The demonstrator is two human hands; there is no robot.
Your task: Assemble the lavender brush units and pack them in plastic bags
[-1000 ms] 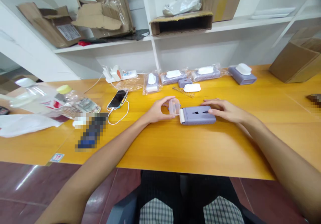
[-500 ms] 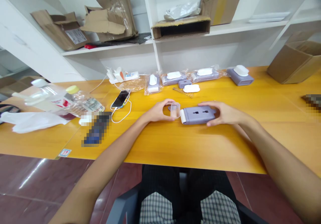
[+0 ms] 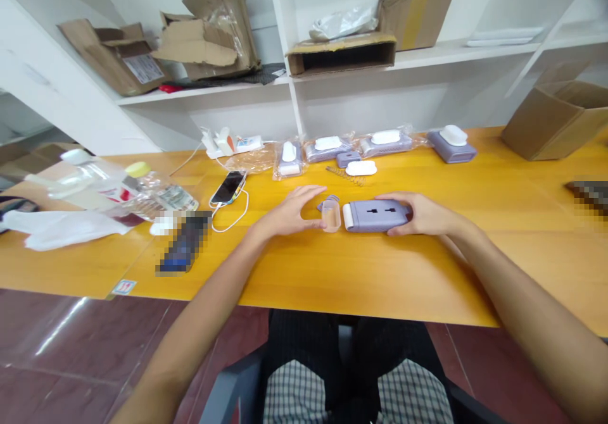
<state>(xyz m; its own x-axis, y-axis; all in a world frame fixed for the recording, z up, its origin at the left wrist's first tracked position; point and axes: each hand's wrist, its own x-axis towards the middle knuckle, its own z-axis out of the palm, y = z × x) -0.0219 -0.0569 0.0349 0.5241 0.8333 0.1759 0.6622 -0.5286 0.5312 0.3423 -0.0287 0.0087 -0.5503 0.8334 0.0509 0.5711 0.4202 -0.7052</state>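
My right hand [image 3: 425,214] is wrapped round the right end of a lavender plastic case [image 3: 375,216], which lies on the table with two dark keyhole slots facing up and a whitish piece at its left end. Just left of the case stands a small clear plastic cup [image 3: 331,216]. My left hand [image 3: 292,212] is open at the cup's left side, fingers spread; its thumb tip is at the cup, and I cannot tell whether they touch. Behind the cup lies a small lavender part [image 3: 327,201], partly hidden.
Several lavender-and-white units, some in clear film [image 3: 327,149], line the back, with a loose white oval piece [image 3: 361,168] and a spring [image 3: 339,173] before them. Left are a phone [image 3: 228,187] on a white cable and plastic bottles [image 3: 161,190]. A cardboard box [image 3: 551,120] stands right.
My left hand has opened from around the clear cup and drawn back slightly left. The cup now stands a little lower in view. My right hand still grips the lavender case.
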